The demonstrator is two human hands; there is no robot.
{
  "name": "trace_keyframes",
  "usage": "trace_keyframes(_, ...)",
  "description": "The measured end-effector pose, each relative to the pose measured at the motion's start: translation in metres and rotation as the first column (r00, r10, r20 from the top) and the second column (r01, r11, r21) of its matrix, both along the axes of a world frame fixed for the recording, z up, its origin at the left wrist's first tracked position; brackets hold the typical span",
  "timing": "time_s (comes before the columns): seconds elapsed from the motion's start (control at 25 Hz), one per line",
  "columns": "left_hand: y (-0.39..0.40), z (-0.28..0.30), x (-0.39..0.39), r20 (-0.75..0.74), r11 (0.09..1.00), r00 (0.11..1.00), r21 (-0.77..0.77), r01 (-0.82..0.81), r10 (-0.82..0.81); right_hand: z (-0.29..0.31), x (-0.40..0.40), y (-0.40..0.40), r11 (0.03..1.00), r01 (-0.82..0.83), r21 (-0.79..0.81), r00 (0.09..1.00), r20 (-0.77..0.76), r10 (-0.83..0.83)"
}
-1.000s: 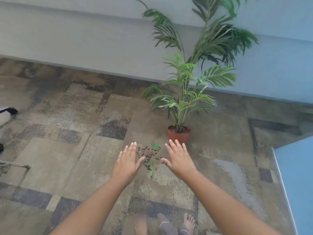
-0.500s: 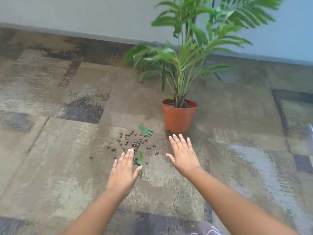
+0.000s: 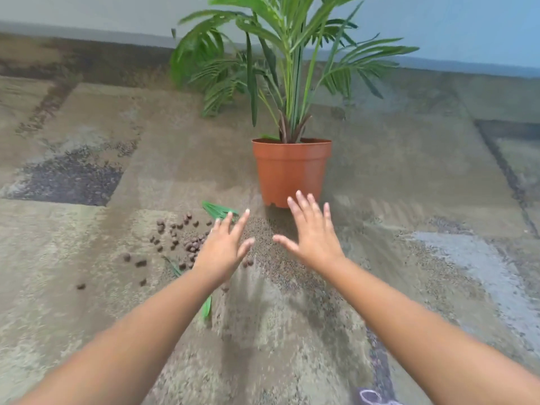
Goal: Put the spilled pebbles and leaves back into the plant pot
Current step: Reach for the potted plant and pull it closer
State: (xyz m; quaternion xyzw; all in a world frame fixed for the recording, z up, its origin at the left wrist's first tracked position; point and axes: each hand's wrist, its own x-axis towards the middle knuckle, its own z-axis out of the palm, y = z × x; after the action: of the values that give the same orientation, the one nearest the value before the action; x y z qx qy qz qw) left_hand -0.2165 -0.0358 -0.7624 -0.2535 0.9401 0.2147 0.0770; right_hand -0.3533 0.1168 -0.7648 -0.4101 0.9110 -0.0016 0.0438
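An orange plant pot point(image 3: 292, 173) with a tall green palm point(image 3: 289, 68) stands on the carpet ahead. Brown pebbles point(image 3: 175, 238) lie scattered on the floor to the pot's front left. Green leaves lie among them: one bunch point(image 3: 217, 209) near the pot, a thin one point(image 3: 174, 268) and another point(image 3: 207, 307) partly under my left forearm. My left hand point(image 3: 223, 248) hovers open over the right edge of the pebbles, hiding some. My right hand point(image 3: 314, 236) is open just in front of the pot, holding nothing.
Patterned brown and grey carpet point(image 3: 87, 287) covers the floor all around. A pale wall with a dark skirting strip point(image 3: 87, 27) runs behind the plant. A bit of patterned cloth point(image 3: 374, 397) shows at the bottom edge.
The view has dropped and closed in on the pot and pebbles. Both hands have moved forward, the left over the pebbles, the right up to the pot's base.
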Motion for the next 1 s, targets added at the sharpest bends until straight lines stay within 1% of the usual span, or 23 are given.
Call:
trace_keyframes(0.08,-0.015,-0.002,-0.044,-0.146,0.987,0.98,0.106,-0.124,0.138,0.002,-0.034,-0.004,0.994,0.01,-0.107,0.998,-0.058,-0.017)
trace_keyframes(0.12,-0.024,0.0,-0.065,-0.204,0.961,0.949,0.188,-0.202,0.239,0.007,-0.051,-0.007,0.985,0.02,-0.169,0.998,-0.059,-0.03)
trace_keyframes(0.16,-0.032,0.003,-0.084,-0.227,0.914,0.907,0.285,-0.288,0.356,0.012,-0.066,-0.011,0.969,0.043,-0.242,0.998,-0.031,-0.052)
trace_keyframes(0.2,-0.039,0.007,-0.1,-0.216,0.849,0.856,0.379,-0.369,0.469,0.018,-0.077,-0.017,0.938,0.105,-0.329,0.994,0.034,-0.099)
trace_keyframes(0.24,-0.044,0.01,-0.111,-0.183,0.778,0.808,0.451,-0.437,0.56,0.022,-0.089,-0.024,0.882,0.219,-0.418,0.975,0.136,-0.178)
trace_keyframes(0.28,-0.047,0.012,-0.119,-0.137,0.714,0.77,0.502,-0.488,0.623,0.027,-0.1,-0.031,0.779,0.392,-0.489,0.915,0.294,-0.277)
trace_keyframes(0.32,-0.049,0.014,-0.123,-0.083,0.651,0.743,0.551,-0.522,0.665,0.034,-0.109,-0.038,0.622,0.616,-0.484,0.772,0.527,-0.355)
trace_keyframes(0.36,-0.051,0.016,-0.123,-0.02,0.58,0.724,0.614,-0.536,0.69,0.041,-0.116,-0.045,0.45,0.816,-0.364,0.535,0.769,-0.348)
trace_keyframes(0.4,-0.052,0.018,-0.122,0.047,0.496,0.714,0.686,-0.532,0.699,0.046,-0.119,-0.049,0.339,0.923,-0.185,0.28,0.925,-0.257)
trace_keyframes(0.44,-0.054,0.02,-0.119,0.105,0.41,0.709,0.753,-0.514,0.697,0.052,-0.119,-0.051,0.307,0.951,-0.042,0.098,0.981,-0.17)
trace_keyframes(0.48,-0.056,0.023,-0.117,0.144,0.337,0.708,0.803,-0.492,0.692,0.056,-0.118,-0.052,0.312,0.95,0.028,0.013,0.992,-0.129)
trace_keyframes(0.52,-0.059,0.027,-0.117,0.16,0.289,0.709,0.835,-0.468,0.686,0.06,-0.117,-0.053,0.315,0.948,0.055,-0.019,0.993,-0.114)
trace_keyframes(0.56,-0.061,0.031,-0.118,0.163,0.259,0.712,0.858,-0.444,0.683,0.063,-0.118,-0.056,0.31,0.948,0.073,-0.04,0.993,-0.111)
trace_keyframes(0.64,-0.065,0.038,-0.128,0.155,0.206,0.72,0.899,-0.387,0.677,0.068,-0.123,-0.061,0.305,0.947,0.097,-0.057,0.989,-0.136)
trace_keyframes(0.76,-0.06,0.043,-0.15,0.175,0.147,0.724,0.922,-0.358,0.667,0.076,-0.132,-0.065,0.371,0.922,0.114,-0.051,0.983,-0.176)
trace_keyframes(0.88,-0.048,0.047,-0.173,0.207,0.165,0.734,0.902,-0.4,0.647,0.075,-0.142,-0.061,0.492,0.86,0.137,-0.035,0.977,-0.211)
trace_keyframes(0.92,-0.046,0.048,-0.179,0.206,0.187,0.73,0.889,-0.418,0.652,0.074,-0.144,-0.06,0.532,0.836,0.138,-0.027,0.977,-0.212)
trace_keyframes(1.0,-0.043,0.05,-0.187,0.205,0.231,0.727,0.862,-0.451,0.655,0.071,-0.149,-0.057,0.569,0.812,0.131,-0.026,0.982,-0.189)
